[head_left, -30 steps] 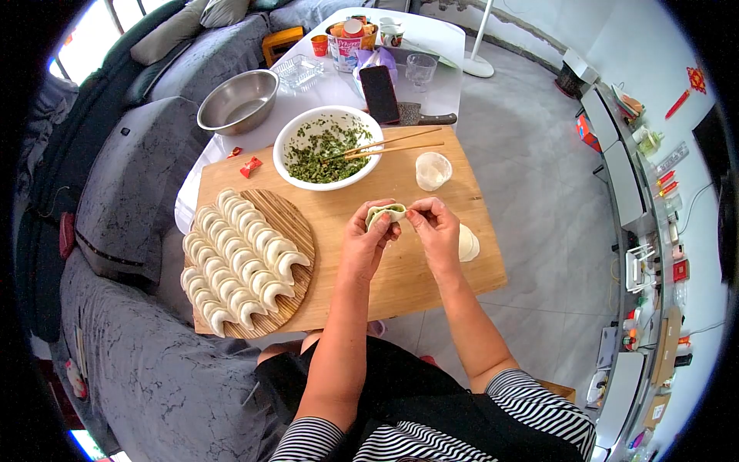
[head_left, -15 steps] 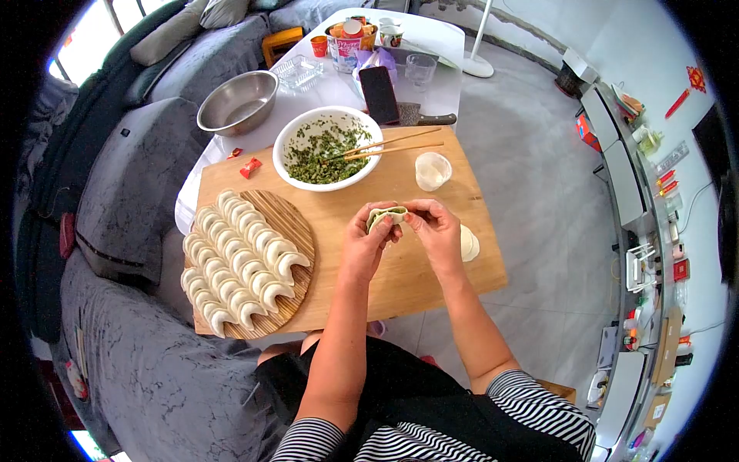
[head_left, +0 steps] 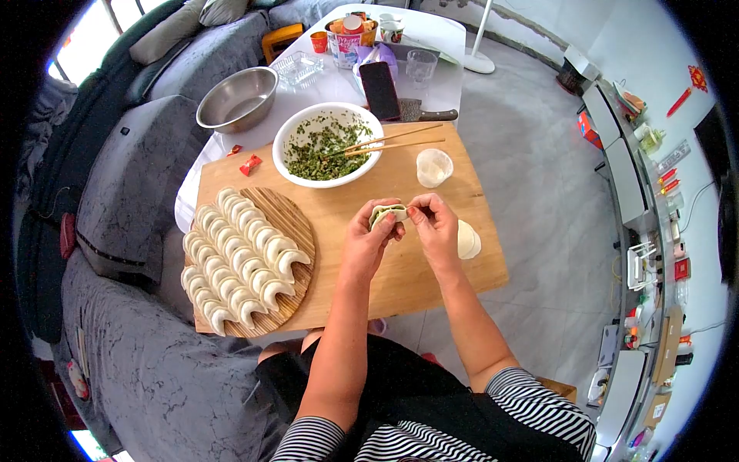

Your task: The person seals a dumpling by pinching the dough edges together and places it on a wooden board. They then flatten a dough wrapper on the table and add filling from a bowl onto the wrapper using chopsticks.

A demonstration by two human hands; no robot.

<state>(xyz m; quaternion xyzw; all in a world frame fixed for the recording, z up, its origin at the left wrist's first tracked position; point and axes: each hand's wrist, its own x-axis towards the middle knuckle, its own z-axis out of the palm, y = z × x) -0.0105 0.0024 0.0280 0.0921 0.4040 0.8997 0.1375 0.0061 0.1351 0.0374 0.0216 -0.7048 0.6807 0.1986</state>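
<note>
Over the wooden board [head_left: 400, 189], my left hand [head_left: 372, 231] is closed round a partly folded dumpling [head_left: 388, 212] with green filling showing in its opening. My right hand [head_left: 433, 223] pinches the dumpling's right end between thumb and finger. Just right of that hand lie round dough wrappers [head_left: 467, 240], partly hidden by it. Above is a small clear cup [head_left: 434, 168] with whitish contents. The white bowl [head_left: 282, 165] holds green filling and a pair of chopsticks [head_left: 408, 145]. At the left, rows of folded dumplings [head_left: 245, 262] cover a round striped board [head_left: 305, 223].
Behind the board, a steel basin [head_left: 239, 100], a phone [head_left: 379, 91], a cleaver [head_left: 425, 114], a glass [head_left: 421, 66] and a snack tub [head_left: 346, 48] stand on the white table [head_left: 308, 38]. A red wrapper [head_left: 250, 165] lies left of the bowl.
My right fingers have shifted slightly along the dumpling's right edge, and both hands stay on it. The view has moved very slightly.
</note>
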